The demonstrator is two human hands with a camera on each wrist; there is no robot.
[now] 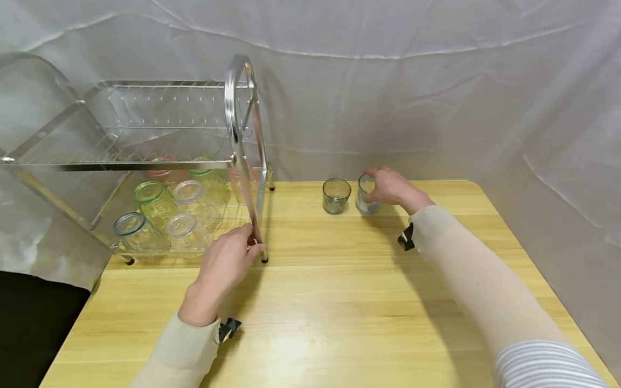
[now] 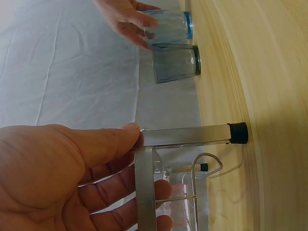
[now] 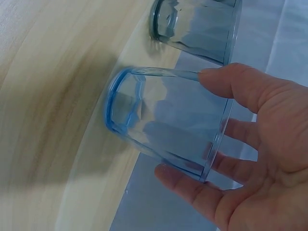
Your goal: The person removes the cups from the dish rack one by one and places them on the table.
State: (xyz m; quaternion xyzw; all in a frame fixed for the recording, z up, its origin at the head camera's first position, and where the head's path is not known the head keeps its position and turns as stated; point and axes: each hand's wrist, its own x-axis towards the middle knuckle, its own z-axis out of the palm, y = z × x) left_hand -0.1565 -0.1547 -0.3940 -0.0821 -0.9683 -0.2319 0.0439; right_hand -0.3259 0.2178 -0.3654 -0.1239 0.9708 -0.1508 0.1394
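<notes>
In the head view my left hand (image 1: 224,260) grips the front right leg of a metal two-tier dish rack (image 1: 235,102). The left wrist view puts the thumb along the near side of the leg (image 2: 187,136), with the fingers curled behind the frame. At the back of the table my right hand (image 1: 392,188) holds a light blue glass (image 3: 168,118) near its rim, thumb on one side and fingers on the other. That glass stands upright, its base at the table. Beside it, to the left, is a grey-tinted glass (image 1: 336,196), also upright.
Several upside-down glasses, among them a green-rimmed one (image 1: 152,199) and a blue-rimmed one (image 1: 133,229), stand on the rack's lower shelf. The upper tier (image 1: 167,129) has wire slots. Pale cloth (image 1: 368,108) hangs behind the wooden table (image 1: 315,302).
</notes>
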